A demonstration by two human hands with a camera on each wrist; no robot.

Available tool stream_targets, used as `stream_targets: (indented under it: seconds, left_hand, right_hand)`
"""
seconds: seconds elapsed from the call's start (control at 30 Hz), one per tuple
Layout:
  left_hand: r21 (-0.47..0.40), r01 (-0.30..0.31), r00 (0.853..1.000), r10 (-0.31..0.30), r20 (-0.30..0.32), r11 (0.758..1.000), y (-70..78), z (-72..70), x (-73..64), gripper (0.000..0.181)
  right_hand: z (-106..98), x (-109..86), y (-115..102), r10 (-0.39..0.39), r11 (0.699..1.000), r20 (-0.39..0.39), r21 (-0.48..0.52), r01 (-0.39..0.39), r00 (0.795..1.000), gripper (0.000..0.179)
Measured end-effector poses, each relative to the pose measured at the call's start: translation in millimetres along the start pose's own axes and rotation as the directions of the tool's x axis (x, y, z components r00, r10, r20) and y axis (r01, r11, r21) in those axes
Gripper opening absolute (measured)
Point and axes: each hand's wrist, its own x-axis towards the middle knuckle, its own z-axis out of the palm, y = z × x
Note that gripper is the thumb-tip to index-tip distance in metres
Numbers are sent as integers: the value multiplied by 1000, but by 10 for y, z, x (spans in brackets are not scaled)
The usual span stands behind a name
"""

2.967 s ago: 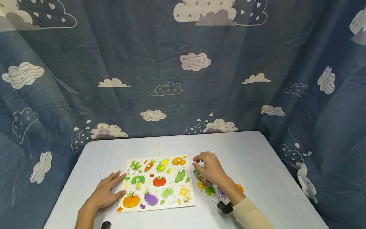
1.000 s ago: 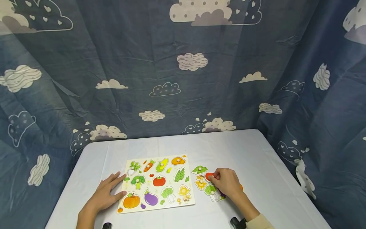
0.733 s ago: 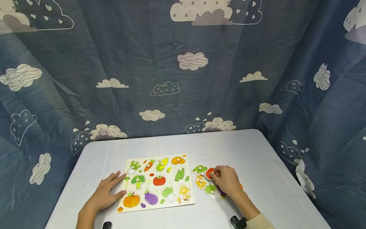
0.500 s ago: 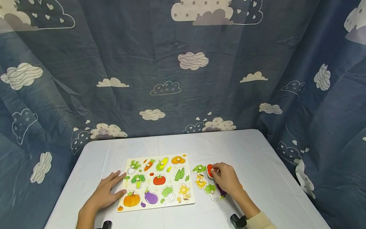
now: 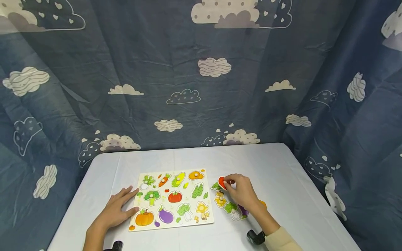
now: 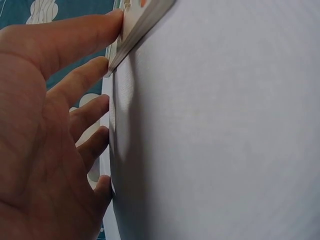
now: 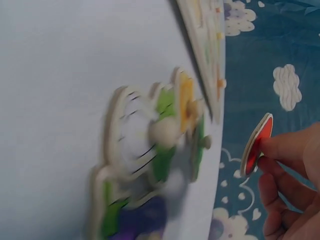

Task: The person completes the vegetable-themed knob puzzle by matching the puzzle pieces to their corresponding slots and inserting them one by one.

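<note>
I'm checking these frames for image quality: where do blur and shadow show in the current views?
Right wrist: the loose white-and-green piece and purple piece look blurred, the red piece in the right hand sharper; left wrist: a dark shadow band crosses the white cloth beside the left hand; head: lighting looks fairly even, the board's vegetables readable.

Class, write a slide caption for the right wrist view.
Right hand pinches a red puzzle piece; knobbed pieces lie on a table.

Cannot read any text, brand, number or sign: neither on the flat, cream-white wooden board with printed vegetables (image 5: 187, 196), nor on the round, red wooden piece (image 7: 254, 151), nor on the dark blue cloth curtain with pale clouds (image 5: 245, 104).
</note>
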Motion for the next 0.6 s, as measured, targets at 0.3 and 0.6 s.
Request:
stream_targets:
  seconds: [0.3, 0.6]
  left_hand:
    - [1, -2, 1000, 2, 8, 1000, 8, -6, 20, 74]
    - [2, 9, 1000, -9, 23, 1000, 4, -6, 16, 75]
  right_hand:
    - [82, 122, -270, -11, 998, 67, 59, 7, 998, 13]
    - [258, 186, -492, -114, 991, 86, 88, 106, 990, 11]
